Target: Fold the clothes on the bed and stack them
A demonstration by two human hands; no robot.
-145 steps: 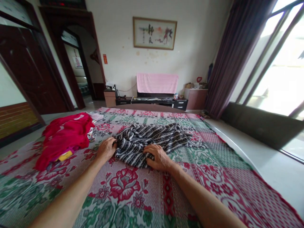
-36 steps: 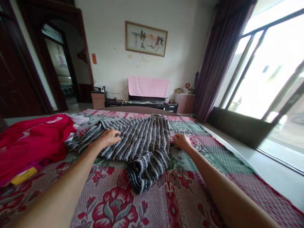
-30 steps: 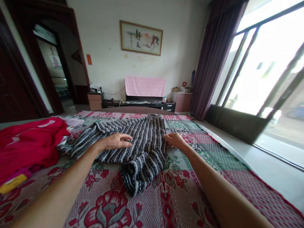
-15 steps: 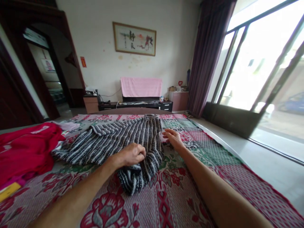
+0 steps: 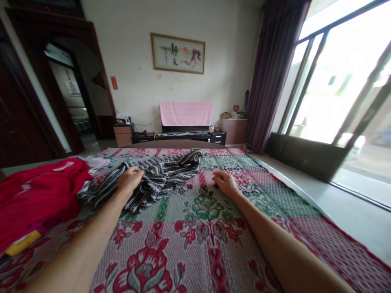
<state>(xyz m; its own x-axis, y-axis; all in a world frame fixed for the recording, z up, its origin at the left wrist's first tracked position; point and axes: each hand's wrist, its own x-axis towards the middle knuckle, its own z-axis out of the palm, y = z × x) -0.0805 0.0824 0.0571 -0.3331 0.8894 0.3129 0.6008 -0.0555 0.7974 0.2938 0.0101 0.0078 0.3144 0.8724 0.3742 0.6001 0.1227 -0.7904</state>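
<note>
A black-and-white striped knit sweater (image 5: 161, 173) lies bunched in loose folds on a flowered cloth (image 5: 189, 248). My left hand (image 5: 130, 179) is closed on the sweater near its left part, with the fingertips pinching the knit. To the right of the sweater, my right hand (image 5: 225, 182) hovers low over the cloth. Its fingers are loosely bent, the thumb stands a little apart, and nothing shows in it. The sweater's far right end, a rumpled edge, points toward the back of the table.
A heap of red clothing (image 5: 45, 187) lies at the left, with a yellow item (image 5: 23, 243) beneath its near edge. Beyond the table stands a low black cabinet (image 5: 146, 139) with a pink towel (image 5: 186, 114) above it. Glass doors (image 5: 324, 89) are on the right.
My left hand has moved left and away from me, pulling the near right part of the sweater over to the left. More of the flowered cloth shows. My right hand has stayed nearly in place.
</note>
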